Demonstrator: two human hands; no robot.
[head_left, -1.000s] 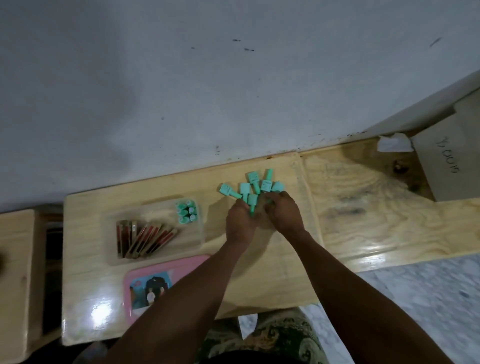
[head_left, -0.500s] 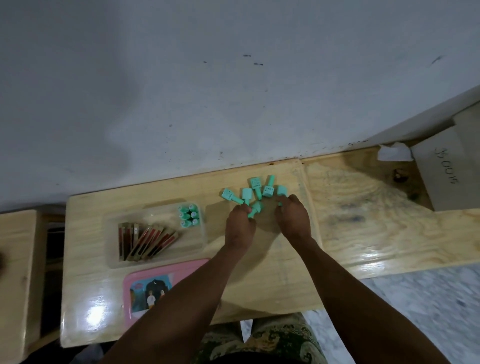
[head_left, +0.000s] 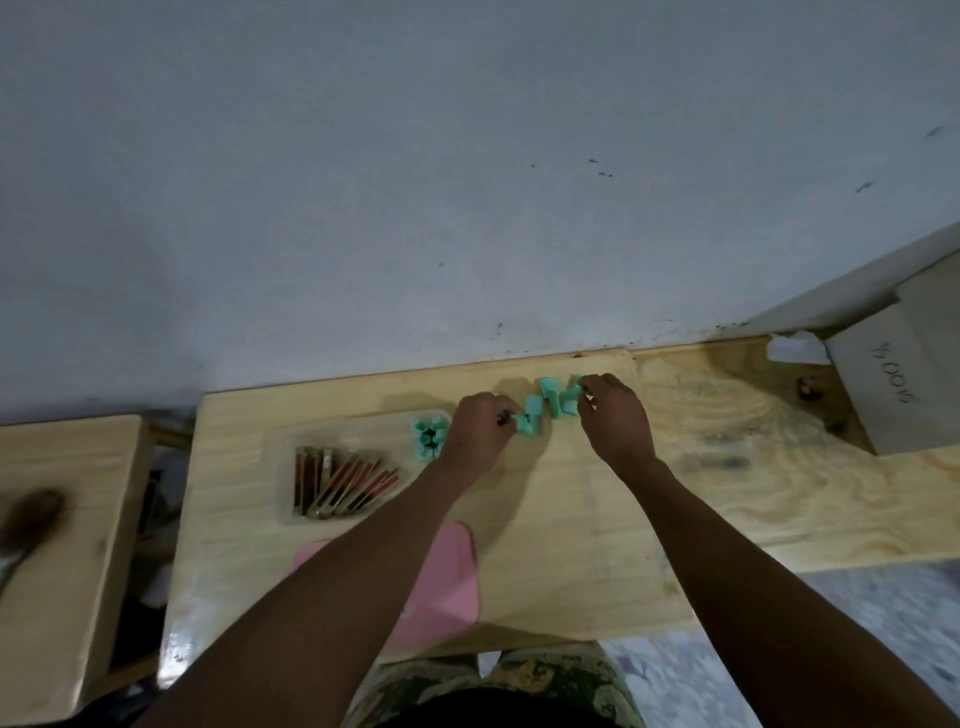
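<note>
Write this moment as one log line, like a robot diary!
left hand: pinches green piece | right hand: pinches far green piece | green pile: on table, beside tray

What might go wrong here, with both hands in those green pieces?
The left hand works right beside the upright green bundle in the clear tray; a nudge might topple it. The green pieces at the right hand lie near the table's far edge and might scatter.
</note>
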